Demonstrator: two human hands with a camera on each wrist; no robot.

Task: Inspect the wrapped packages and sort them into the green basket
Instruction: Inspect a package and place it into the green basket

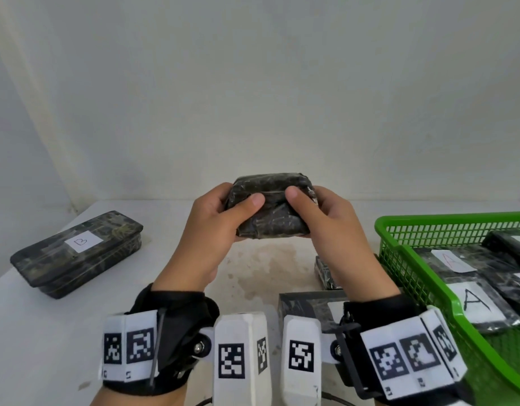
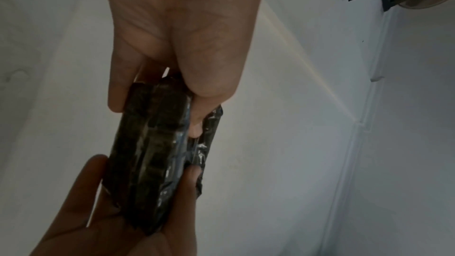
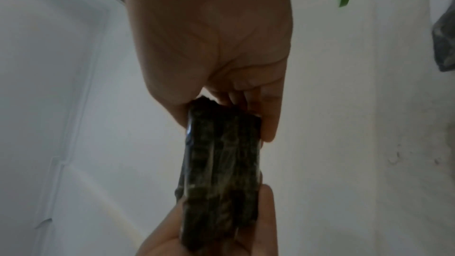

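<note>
Package (image 1: 271,207) is held above the surface (image 1: 62,332) centre, left hand (image 1: 207,230) and right hand (image 1: 333,227) clamped on its ends. Inspection in hand; no label shows. Next: find its letter, then basket (image 1: 399,247) at right edge.

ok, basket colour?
Bright green basket, mesh-walled, at the table's right; clearest in the head view.

A dark wrapped package (image 1: 270,205) is held above the table (image 1: 48,332) by the left hand (image 1: 212,227) and right hand (image 1: 329,227), thumbs pressed on its near face. A package labelled B (image 1: 77,253) lies near the left edge; the green basket (image 1: 399,259), at the right edge, contains packages labelled A (image 1: 472,303).
</note>
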